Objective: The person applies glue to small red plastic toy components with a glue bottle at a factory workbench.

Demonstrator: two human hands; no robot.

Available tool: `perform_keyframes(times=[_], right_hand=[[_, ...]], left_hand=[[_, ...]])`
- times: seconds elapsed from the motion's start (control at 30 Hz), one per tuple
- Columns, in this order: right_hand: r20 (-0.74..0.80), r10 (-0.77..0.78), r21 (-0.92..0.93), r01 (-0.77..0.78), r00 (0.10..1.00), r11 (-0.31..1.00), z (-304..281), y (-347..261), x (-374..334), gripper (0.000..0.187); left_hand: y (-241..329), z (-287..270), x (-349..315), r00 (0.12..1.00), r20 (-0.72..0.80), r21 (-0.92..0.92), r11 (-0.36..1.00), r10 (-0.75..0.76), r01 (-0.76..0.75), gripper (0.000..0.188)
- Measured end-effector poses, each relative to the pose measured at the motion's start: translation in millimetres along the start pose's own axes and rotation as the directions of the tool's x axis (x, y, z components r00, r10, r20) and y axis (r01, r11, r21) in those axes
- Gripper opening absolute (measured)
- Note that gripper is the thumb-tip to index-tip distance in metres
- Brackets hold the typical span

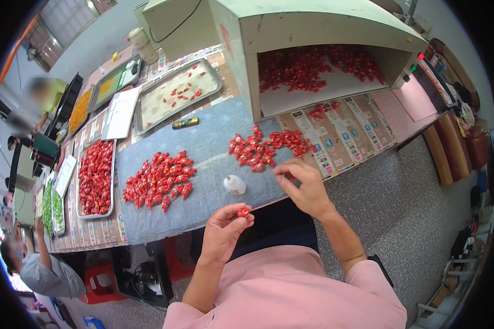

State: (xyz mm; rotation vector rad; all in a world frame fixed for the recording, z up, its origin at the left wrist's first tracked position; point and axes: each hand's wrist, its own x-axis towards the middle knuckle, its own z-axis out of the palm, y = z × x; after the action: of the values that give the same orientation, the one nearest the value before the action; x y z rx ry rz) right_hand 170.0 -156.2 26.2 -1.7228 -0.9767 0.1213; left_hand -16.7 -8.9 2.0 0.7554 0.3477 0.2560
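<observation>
left hand [224,232]: pinched on red piece [243,212] by tabletop [368,137]'s near edge | right hand [311,192]: fingers curled, cannot tell if holding anything | advice: grip piece lightly by its sides, top exposed

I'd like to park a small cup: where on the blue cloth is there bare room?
The blue cloth is bare between the left pile of red pieces and the white squeeze bottle, and in front of that pile, toward the near edge. It is crowded around the right red pile, with the right hand close beside it.
</observation>
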Motion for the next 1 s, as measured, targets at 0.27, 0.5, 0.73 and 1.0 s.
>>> perform_keyframes(times=[0.27,0.5,0.73,1.0], right_hand=[[0.103,0.159,0.431,-0.188,0.982,0.883,30,-30,-45,0.015],[-0.011,0.087,0.321,-0.079,0.996,0.944,33,-35,-49,0.017],[-0.021,0.064,0.238,-0.057,0.998,0.97,32,-37,-52,0.018],[-0.059,-0.032,0.111,0.038,0.998,0.993,31,-39,-58,0.019]], left_hand=[[-5,1,3,1.0,0.023,0.019,1.0,0.003,-0.004,0.028],[-8,5,3,0.997,0.044,0.087,0.994,0.065,-0.068,0.026],[-9,7,3,0.993,0.049,0.16,0.981,0.106,-0.113,0.024],[-10,13,1,0.941,0.121,0.406,0.849,0.317,-0.338,0.023]])
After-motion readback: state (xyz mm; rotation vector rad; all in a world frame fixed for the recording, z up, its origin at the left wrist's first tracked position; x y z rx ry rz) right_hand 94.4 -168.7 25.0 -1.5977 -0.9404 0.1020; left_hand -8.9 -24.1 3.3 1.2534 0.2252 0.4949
